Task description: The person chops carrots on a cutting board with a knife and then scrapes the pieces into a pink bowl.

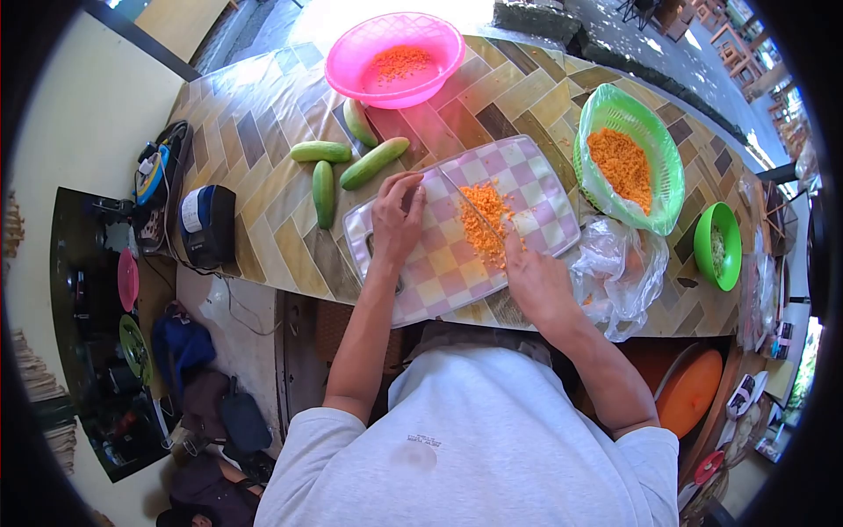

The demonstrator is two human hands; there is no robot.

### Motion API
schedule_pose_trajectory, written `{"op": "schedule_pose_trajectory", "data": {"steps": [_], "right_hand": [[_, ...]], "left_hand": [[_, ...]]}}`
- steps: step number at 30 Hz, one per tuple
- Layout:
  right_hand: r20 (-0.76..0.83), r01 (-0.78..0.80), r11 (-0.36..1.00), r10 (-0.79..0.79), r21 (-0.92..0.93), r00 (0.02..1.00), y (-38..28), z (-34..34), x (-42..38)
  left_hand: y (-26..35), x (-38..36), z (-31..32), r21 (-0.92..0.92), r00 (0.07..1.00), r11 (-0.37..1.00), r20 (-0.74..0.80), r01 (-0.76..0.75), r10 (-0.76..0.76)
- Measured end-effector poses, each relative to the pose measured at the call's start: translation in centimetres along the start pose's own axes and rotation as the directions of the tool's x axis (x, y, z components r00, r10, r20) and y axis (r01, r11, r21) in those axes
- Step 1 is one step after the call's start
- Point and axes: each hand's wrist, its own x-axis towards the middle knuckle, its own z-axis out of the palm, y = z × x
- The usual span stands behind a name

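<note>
My right hand (537, 283) is closed around the handle of a knife (474, 206), which is hidden in the grip. The blade slants up and left across a pile of finely chopped carrot (485, 230). This pile lies on a pink-and-white checked cutting board (430, 281). Over the board's left part is my left hand (399, 215), fingers bent and the thumb apart from them, close to the blade's tip. Nothing shows in it. Several green cucumbers (375, 163) lie on the table beyond the board's upper left edge.
A pink basin (395, 95) with some chopped carrot stands at the back. On the right a green basket (663, 167), lined with plastic, holds more. A crumpled plastic bag (619, 272) touches the board's right side. A green bowl (718, 246) is farther right; a dark device (208, 227) sits left.
</note>
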Motion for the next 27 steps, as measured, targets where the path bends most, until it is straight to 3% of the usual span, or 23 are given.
{"op": "schedule_pose_trajectory", "data": {"steps": [2,8,11,14,22,27], "right_hand": [[-0.028,0.004,1.000,-0.003,0.024,1.000,1.0,2.5,0.1],[-0.002,-0.003,0.999,0.003,-0.038,1.000,-0.1,-0.5,0.2],[-0.080,0.026,1.000,-0.025,0.012,0.997,1.0,1.5,-0.1],[0.027,-0.035,0.999,0.036,-0.017,0.999,0.8,1.8,-0.1],[-0.012,-0.001,1.000,0.001,-0.024,1.000,1.0,0.8,0.0],[0.012,0.014,0.998,-0.014,-0.056,1.000,0.5,-0.5,0.5]], "left_hand": [[0.2,0.4,-0.2,0.012,1.000,1.000,-0.011,-0.016,0.016],[0.1,0.0,0.0,0.011,1.000,1.000,0.002,-0.004,0.004],[0.1,0.3,-0.1,0.022,1.000,0.999,-0.004,-0.028,0.028],[0.0,0.3,-0.2,0.013,0.999,0.999,-0.018,-0.036,0.036],[0.6,0.1,-0.3,-0.013,1.000,1.000,0.009,0.015,-0.014],[0.4,0.1,-0.3,0.057,0.998,0.996,-0.005,-0.063,0.063]]}}
